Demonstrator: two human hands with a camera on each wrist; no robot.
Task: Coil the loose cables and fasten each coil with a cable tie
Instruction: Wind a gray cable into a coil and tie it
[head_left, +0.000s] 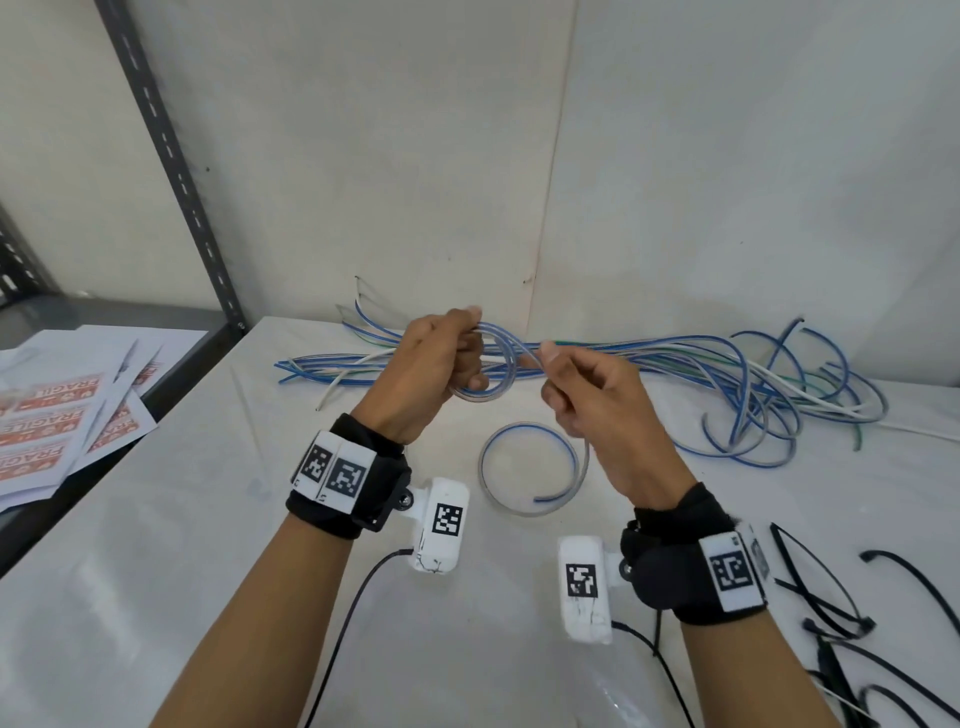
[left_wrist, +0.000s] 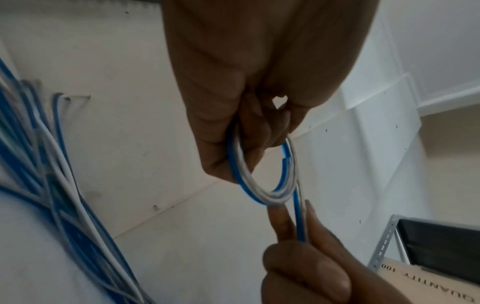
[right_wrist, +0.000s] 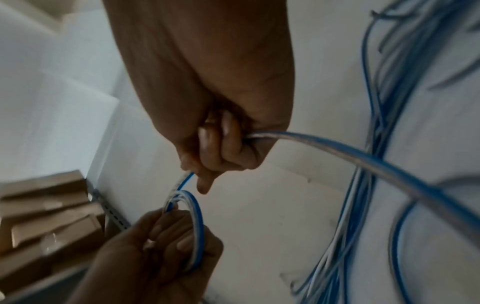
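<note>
My left hand (head_left: 460, 358) grips a small coil (head_left: 496, 376) of blue and clear cable, held above the white table (head_left: 208, 519). In the left wrist view the coil (left_wrist: 249, 183) hangs from the curled fingers (left_wrist: 259, 131). My right hand (head_left: 553, 371) pinches the same cable just right of the coil. The cable's free tail (head_left: 483, 470) drops from that hand and curls in a ring on the table. In the right wrist view the tail (right_wrist: 363, 158) leaves the fist (right_wrist: 221, 148) to the right. Black cable ties (head_left: 810, 587) lie at the right front.
A heap of loose blue, white and green cables (head_left: 701, 358) stretches along the back wall. FRAGILE label sheets (head_left: 57, 415) lie on a lower shelf at left, beside a grey shelf upright (head_left: 171, 156). Cardboard boxes (right_wrist: 52, 216) show in the right wrist view.
</note>
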